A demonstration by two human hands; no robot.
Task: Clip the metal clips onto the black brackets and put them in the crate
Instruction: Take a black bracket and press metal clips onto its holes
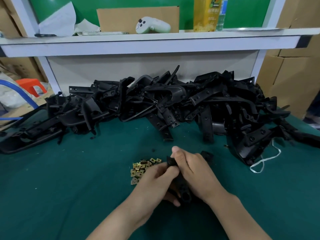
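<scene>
A black bracket [183,191] is gripped above the green surface [69,187] by the left hand [155,181] and right hand [192,172], held close together. Metal clips [142,168] are heaped just beside; whether one is pinched cannot be told.

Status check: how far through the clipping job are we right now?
Done: nothing shows as finished; no crate is in view. In hand: left hand and right hand grip one black plastic bracket beside the small heap of brass-coloured metal clips. Left: the large pile of black brackets behind them.
</scene>
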